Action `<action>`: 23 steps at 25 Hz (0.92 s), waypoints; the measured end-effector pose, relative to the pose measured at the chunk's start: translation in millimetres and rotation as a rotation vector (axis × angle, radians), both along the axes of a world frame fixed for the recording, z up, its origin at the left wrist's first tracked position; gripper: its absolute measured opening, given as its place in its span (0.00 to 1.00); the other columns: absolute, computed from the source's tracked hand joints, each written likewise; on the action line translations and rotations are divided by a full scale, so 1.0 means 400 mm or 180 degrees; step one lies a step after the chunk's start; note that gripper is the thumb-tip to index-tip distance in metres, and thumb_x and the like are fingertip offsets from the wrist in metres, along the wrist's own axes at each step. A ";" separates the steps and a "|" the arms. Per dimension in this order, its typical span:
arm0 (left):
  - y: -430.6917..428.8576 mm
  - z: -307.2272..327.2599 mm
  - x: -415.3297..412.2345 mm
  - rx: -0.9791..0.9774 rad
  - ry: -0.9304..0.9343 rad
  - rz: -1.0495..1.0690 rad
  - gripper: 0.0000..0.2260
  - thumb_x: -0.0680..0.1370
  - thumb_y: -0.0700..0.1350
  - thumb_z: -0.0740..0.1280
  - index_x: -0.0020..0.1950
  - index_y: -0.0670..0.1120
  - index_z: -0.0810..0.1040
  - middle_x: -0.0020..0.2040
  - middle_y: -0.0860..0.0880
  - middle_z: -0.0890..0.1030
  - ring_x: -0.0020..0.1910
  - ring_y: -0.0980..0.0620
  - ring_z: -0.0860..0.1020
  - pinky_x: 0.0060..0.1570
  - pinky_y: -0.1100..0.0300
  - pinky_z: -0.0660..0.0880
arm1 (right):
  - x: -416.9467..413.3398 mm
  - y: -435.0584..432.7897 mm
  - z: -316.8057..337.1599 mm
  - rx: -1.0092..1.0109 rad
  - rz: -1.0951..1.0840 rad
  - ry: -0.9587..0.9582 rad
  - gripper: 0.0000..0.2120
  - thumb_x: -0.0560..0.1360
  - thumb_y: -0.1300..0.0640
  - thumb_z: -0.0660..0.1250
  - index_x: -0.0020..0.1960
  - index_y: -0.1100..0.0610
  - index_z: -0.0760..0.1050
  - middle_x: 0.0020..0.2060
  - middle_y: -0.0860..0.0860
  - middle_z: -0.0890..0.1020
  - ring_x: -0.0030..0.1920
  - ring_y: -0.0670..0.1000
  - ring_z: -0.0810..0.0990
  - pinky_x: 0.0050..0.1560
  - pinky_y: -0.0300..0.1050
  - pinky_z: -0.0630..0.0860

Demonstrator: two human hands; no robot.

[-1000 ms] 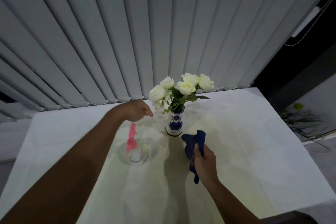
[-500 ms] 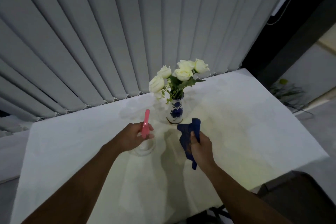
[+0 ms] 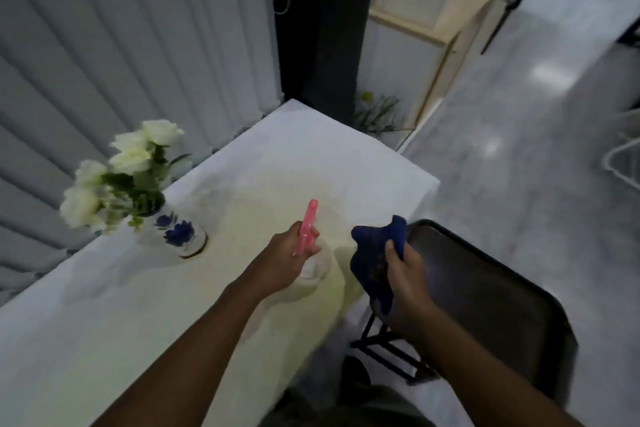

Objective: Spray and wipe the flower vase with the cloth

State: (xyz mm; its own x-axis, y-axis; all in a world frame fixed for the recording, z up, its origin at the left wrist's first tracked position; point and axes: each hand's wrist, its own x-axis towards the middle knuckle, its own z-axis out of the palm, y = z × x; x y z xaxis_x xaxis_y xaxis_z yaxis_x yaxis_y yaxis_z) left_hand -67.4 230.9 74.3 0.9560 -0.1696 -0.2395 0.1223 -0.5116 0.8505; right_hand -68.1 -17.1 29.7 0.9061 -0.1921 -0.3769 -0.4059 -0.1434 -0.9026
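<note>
Vase [image 3: 176,234] far left — black chair [image 3: 485,288] beside the cloth [image 3: 375,253] hand [image 3: 405,267].

A home room: vertical blinds [image 3: 138,45], clothed table [image 3: 311,156], folding chair [image 3: 485,288].

I see a bench [image 3: 242,184] under a white cloth, set against grey vertical blinds [image 3: 121,45]. A dark folding chair [image 3: 485,288] stands just beside the bench's near right edge. Past the bench's far corner is a black post [image 3: 322,28], with some green stems [image 3: 377,113] lying on the pale floor [image 3: 519,166] at its foot. Farther back stands what I take for a light wooden cabinet [image 3: 415,45], blurred.
</note>
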 end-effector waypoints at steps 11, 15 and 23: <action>-0.636 -0.103 0.122 -0.0032 0.0201 -0.1313 0.12 0.81 0.48 0.66 0.64 0.50 0.74 0.61 0.52 0.80 0.58 0.55 0.80 0.58 0.62 0.74 | -0.175 -0.650 -0.182 -0.1805 0.0023 0.0635 0.21 0.82 0.59 0.61 0.75 0.59 0.67 0.74 0.61 0.69 0.75 0.63 0.65 0.68 0.55 0.68; -0.680 -0.156 0.112 0.0057 0.0248 -0.1246 0.08 0.81 0.42 0.67 0.60 0.46 0.77 0.59 0.54 0.78 0.56 0.58 0.78 0.50 0.77 0.71 | -0.255 -0.617 -0.259 -0.2246 0.1916 0.0796 0.34 0.79 0.36 0.56 0.81 0.47 0.52 0.80 0.45 0.44 0.79 0.53 0.39 0.79 0.60 0.46; -0.685 -0.162 0.113 0.0144 0.0385 -0.1152 0.11 0.80 0.46 0.68 0.63 0.49 0.77 0.59 0.54 0.79 0.59 0.50 0.81 0.61 0.53 0.78 | -0.218 -0.586 -0.264 -0.2920 0.1504 0.0666 0.21 0.82 0.48 0.56 0.74 0.47 0.69 0.78 0.48 0.65 0.78 0.56 0.61 0.74 0.56 0.65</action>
